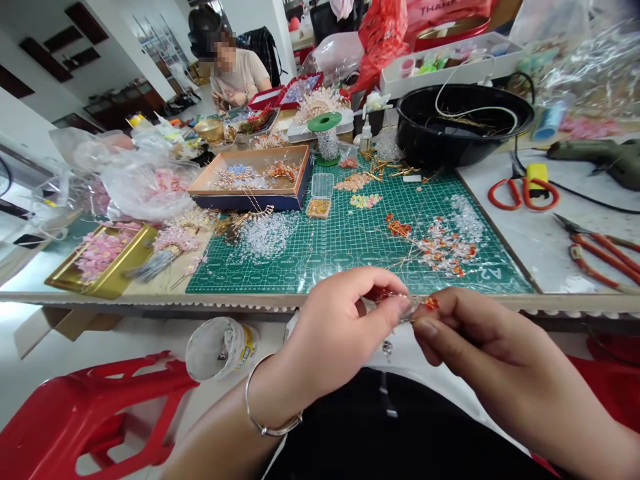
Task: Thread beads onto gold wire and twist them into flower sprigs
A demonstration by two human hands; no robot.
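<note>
My left hand (340, 330) and my right hand (467, 340) meet just below the table's front edge, over my lap. Both pinch a small beaded piece (417, 305) of clear and orange-red beads on thin wire. The left fingers curl round its near end, and a silver bangle (273, 420) circles that wrist. The right thumb and forefinger press together on the orange end. On the green cutting mat (350, 247) above my hands lie a cluster of similar red and clear beaded pieces (443, 247) and a heap of clear beads (265, 233).
A black bowl (463, 120) holding wire stands at the back, red-handled scissors (525, 193) and pliers (600, 250) at the right. A shallow box (255, 177) and gold tray (103, 260) hold beads at the left. A red stool (95, 413) is below. Another person (235, 70) sits far behind.
</note>
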